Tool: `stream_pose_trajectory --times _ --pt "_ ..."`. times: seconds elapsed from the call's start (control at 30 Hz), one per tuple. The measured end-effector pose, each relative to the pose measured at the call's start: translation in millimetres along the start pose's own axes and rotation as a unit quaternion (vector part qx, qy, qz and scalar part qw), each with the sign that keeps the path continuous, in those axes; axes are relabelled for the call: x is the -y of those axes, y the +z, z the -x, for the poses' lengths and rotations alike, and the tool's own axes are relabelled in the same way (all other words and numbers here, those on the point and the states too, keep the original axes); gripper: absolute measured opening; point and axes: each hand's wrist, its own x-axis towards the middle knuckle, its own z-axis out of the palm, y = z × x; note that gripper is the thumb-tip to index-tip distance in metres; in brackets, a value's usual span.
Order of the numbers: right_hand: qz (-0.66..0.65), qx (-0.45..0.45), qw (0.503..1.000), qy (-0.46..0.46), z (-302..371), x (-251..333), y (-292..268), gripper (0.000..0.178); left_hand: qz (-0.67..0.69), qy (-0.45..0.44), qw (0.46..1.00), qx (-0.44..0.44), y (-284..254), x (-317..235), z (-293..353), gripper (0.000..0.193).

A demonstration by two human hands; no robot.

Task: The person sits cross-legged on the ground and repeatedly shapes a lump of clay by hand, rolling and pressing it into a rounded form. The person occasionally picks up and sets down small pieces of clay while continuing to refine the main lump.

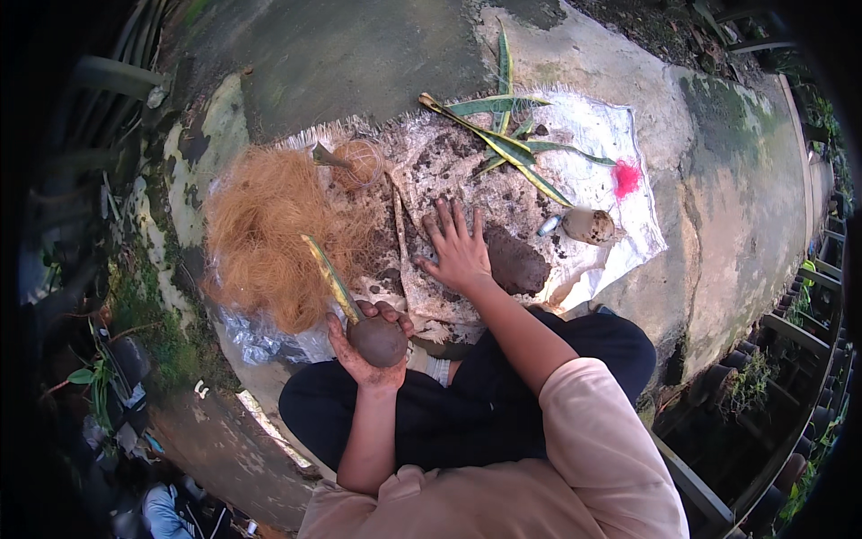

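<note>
Mud ball [377, 345] with leaf [330, 277] | cupped in left hand [363, 366] | right hand [460, 255] spread, beside mud lump [517, 261]

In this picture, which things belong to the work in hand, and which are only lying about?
Apparently in the work: mud ball with leaf piece, in left hand; brown fibre; mud lump; cut leaves; fibre-covered ball; pinkish-red thread.

Apparently only lying about: small pale scrap, lower left.

Round mud ball [378, 343] with a leaf piece [330, 277], held in my left hand [354, 366].
The ball is brown and smooth-looking; the green, yellow-edged leaf juts from it, tilted forward and left. A larger, darker mud lump [519, 261] lies just beside my right hand [460, 248].
</note>
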Motion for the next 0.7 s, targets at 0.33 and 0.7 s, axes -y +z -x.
stream_pose_trajectory --times 0.33,0.7 --pt "-0.115 -0.142 0.983 0.02 20 -28 -68 0.06 -0.048 -0.02 0.999 0.016 -2 8 -5 0.059" --pt "-0.178 0.114 0.96 0.185 64 -112 -56 0.059 -0.009 -0.043 0.999 0.022 -8 5 -9 0.059"
